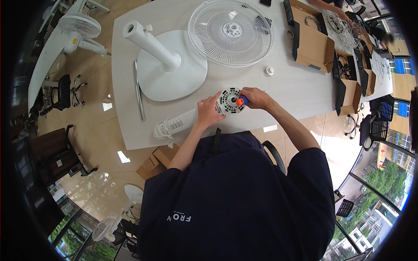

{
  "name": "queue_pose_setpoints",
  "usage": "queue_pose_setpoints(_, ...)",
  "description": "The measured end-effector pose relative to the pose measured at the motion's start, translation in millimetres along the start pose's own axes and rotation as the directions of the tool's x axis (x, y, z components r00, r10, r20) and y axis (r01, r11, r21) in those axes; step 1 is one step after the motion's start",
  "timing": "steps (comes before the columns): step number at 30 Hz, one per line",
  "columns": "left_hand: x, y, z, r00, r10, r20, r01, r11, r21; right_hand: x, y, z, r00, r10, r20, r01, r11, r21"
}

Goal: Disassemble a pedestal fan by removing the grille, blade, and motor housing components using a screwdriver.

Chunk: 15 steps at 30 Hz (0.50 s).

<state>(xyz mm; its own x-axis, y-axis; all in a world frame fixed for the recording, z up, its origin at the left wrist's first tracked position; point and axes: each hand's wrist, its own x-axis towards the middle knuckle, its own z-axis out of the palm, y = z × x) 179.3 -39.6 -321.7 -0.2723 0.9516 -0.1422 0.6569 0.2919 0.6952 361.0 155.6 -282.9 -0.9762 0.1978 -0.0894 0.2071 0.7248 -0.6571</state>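
Note:
My left hand [209,112] is closed round the side of a white fan motor housing [227,108], a round piece with slots in its face. My right hand [257,98] grips a screwdriver with a blue and orange handle [242,101], held over the middle of that slotted face; its tip cannot be made out. From the housing a white fan column [187,118] with a row of buttons runs to the left along the near table edge. A white coiled power cord [162,130] lies at its end.
Behind my hands are a white fan stand [153,85] with an upright tube, a round fan grille [200,37] and a small white knob [269,70]. A metal rod [139,93] lies left. Open cardboard boxes [311,48] and cables [342,32] fill the right, near another person's arm [333,8].

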Motion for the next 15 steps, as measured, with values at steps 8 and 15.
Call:
queue_pose_setpoints(8, 1, 4, -5, 1.000, -0.013, 0.026, 0.012, 1.000, 0.027, -8, -2, 9, 0.993, 0.009, -0.120, -0.012, 1.000, -0.025)
queue_pose_setpoints(15, 0, 2, -6, 1.000, -0.004, 0.025, 0.004, 1.000, 0.017, -24, -7, 14, 0.917, 0.198, -0.347, -0.139, 0.972, 0.188)
